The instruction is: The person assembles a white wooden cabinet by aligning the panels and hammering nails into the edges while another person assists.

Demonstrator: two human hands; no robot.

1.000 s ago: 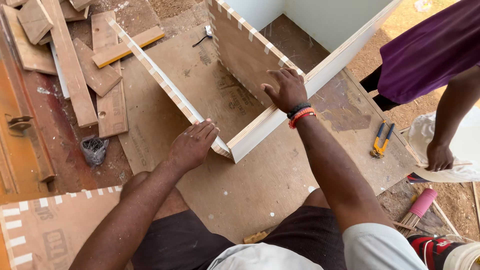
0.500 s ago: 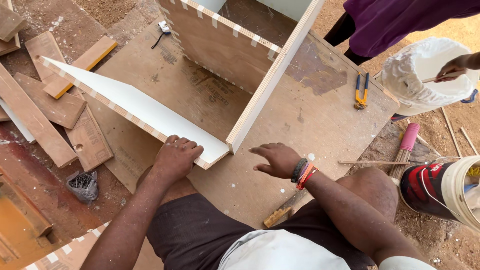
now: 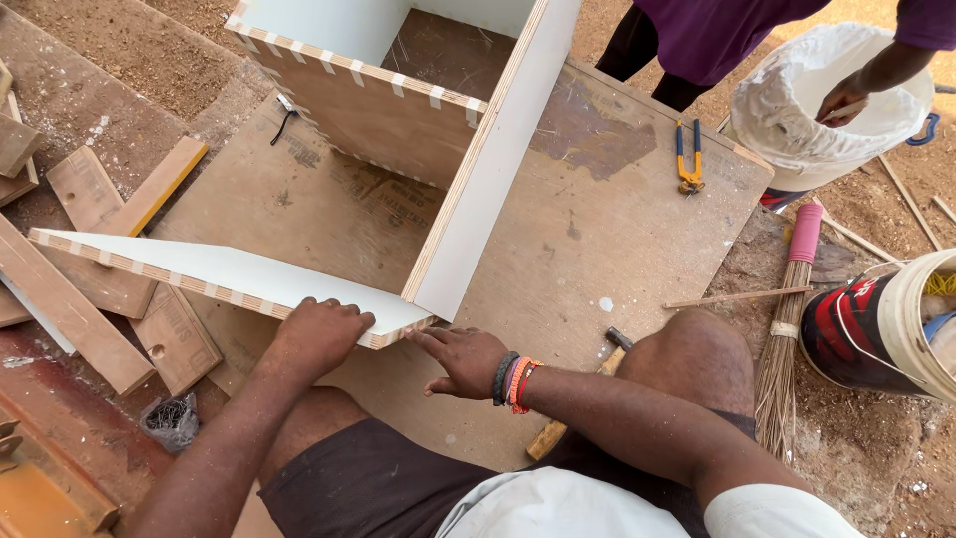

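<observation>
The left hand [image 3: 321, 337] lies palm down, fingers together, on the near end of a long white-faced plywood panel with a notched finger-joint edge [image 3: 199, 274]; it presses rather than clamps. The right hand [image 3: 460, 358], fingers spread and holding nothing, touches the underside corner where that panel meets a second upright white-edged panel [image 3: 488, 169]. Both panels join a third brown panel with matching notches [image 3: 368, 115], forming an open box frame on a large brown plywood sheet [image 3: 597, 239]. The sheet is bare to the right of the upright panel, up to blue-and-yellow pincers [image 3: 687, 154] near the far edge. A wooden-handled hammer [image 3: 578, 399] lies just right of the right wrist. Offcut boards [image 3: 90, 199] crowd the left edge. Another person's hand [image 3: 841, 100] rests on a white bucket [image 3: 827, 110].
</observation>
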